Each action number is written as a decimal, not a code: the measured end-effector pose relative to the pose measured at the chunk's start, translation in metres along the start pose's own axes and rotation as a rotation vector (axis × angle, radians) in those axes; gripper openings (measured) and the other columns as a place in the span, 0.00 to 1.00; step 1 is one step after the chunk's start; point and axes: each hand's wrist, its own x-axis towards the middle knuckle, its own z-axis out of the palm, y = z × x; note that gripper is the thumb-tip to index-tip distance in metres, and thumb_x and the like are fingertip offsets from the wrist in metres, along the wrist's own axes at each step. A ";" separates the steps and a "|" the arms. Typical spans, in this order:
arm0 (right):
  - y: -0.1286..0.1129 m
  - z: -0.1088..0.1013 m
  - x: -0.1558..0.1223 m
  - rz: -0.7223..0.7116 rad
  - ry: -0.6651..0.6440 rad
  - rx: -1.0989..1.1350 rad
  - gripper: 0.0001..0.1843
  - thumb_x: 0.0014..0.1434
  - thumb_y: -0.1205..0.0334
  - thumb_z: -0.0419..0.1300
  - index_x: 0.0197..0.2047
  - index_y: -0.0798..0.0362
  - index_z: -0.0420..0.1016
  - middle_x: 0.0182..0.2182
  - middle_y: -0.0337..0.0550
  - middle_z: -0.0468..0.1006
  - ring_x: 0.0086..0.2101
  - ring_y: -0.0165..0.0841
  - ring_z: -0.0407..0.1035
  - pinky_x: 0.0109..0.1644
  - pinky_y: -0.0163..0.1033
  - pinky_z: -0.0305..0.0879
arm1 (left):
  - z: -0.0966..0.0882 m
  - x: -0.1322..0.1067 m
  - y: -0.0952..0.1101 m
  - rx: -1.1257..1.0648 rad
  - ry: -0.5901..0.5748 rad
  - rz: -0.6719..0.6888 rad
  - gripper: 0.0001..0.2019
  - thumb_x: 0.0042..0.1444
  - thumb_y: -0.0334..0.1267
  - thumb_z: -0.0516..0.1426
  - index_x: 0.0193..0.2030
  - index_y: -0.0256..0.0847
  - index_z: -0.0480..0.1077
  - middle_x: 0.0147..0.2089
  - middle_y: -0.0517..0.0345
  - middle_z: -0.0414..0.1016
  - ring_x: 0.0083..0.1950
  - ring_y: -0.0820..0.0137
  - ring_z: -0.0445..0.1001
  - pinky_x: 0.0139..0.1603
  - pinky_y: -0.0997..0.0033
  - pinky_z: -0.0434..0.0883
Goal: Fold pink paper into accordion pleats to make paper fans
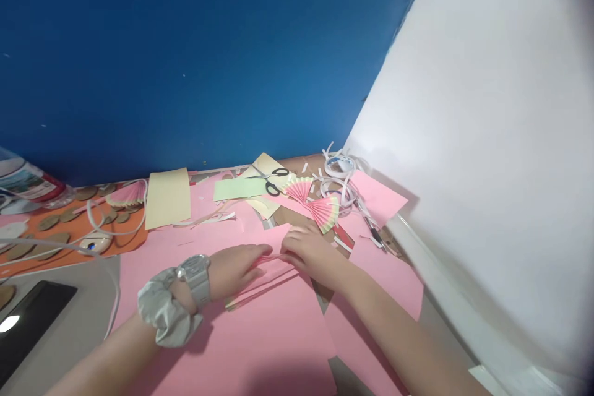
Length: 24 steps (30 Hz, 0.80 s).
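Note:
A pleated strip of pink paper [266, 285] with a pale green edge lies over the large pink sheets [260, 346]. My left hand [236, 269], with a watch and a grey scrunchie at the wrist, is closed on the strip's near folds, thumb and fingers pinching. At its right end my right hand [312, 252] bends its fingers over the folded edge and grips it. Just beyond that hand lies a finished-looking pink and green paper fan [310, 203] shaped like a bow. Scissors [270, 181] rest on a pale green paper strip [239, 189] behind my hands.
Curled white paper strips [341, 179] and a dark craft knife or pen [375, 235] lie at right. A yellow sheet [167, 198], a bottle [32, 182], a small pink fan [127, 193] and a black phone [34, 328] are at left. A blue wall [208, 62] and white panel [487, 124] enclose the table.

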 end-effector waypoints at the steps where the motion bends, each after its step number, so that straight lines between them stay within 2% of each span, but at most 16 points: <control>1: 0.001 0.001 0.001 0.004 0.001 -0.012 0.09 0.61 0.62 0.55 0.30 0.54 0.69 0.29 0.42 0.73 0.36 0.36 0.64 0.44 0.43 0.57 | -0.002 -0.003 -0.004 0.002 -0.007 -0.012 0.15 0.60 0.43 0.49 0.52 0.42 0.63 0.45 0.53 0.74 0.43 0.63 0.72 0.41 0.67 0.67; 5: 0.003 -0.002 0.001 -0.007 -0.020 -0.031 0.10 0.62 0.63 0.53 0.29 0.54 0.67 0.28 0.41 0.72 0.34 0.33 0.64 0.39 0.39 0.57 | -0.008 -0.017 -0.014 0.025 -0.015 -0.031 0.13 0.61 0.46 0.47 0.40 0.41 0.67 0.33 0.59 0.74 0.31 0.69 0.71 0.32 0.71 0.66; 7: 0.003 -0.006 0.000 -0.019 -0.034 -0.034 0.09 0.62 0.63 0.53 0.31 0.54 0.67 0.28 0.40 0.73 0.33 0.33 0.65 0.38 0.38 0.57 | -0.009 -0.023 -0.015 0.045 0.007 -0.014 0.15 0.62 0.45 0.45 0.36 0.41 0.68 0.29 0.60 0.72 0.29 0.70 0.69 0.32 0.72 0.66; 13: 0.007 -0.003 -0.002 -0.077 -0.046 -0.040 0.10 0.63 0.68 0.51 0.31 0.54 0.70 0.34 0.43 0.72 0.39 0.33 0.64 0.42 0.38 0.58 | -0.001 -0.030 -0.023 0.129 0.187 0.068 0.13 0.63 0.37 0.45 0.45 0.43 0.70 0.42 0.52 0.71 0.45 0.64 0.65 0.46 0.62 0.64; 17: 0.013 -0.003 -0.005 -0.082 -0.059 -0.041 0.10 0.62 0.69 0.51 0.31 0.53 0.71 0.35 0.43 0.71 0.38 0.32 0.64 0.41 0.38 0.59 | 0.006 -0.035 -0.033 0.139 0.268 0.123 0.13 0.62 0.32 0.46 0.44 0.43 0.70 0.40 0.52 0.72 0.43 0.66 0.66 0.45 0.63 0.66; 24: 0.019 -0.009 -0.018 -0.071 -0.085 -0.066 0.11 0.62 0.71 0.50 0.32 0.53 0.71 0.34 0.42 0.71 0.35 0.32 0.64 0.37 0.37 0.59 | 0.012 -0.047 -0.039 0.150 0.299 0.178 0.11 0.61 0.29 0.47 0.43 0.42 0.70 0.37 0.54 0.73 0.40 0.68 0.69 0.41 0.67 0.68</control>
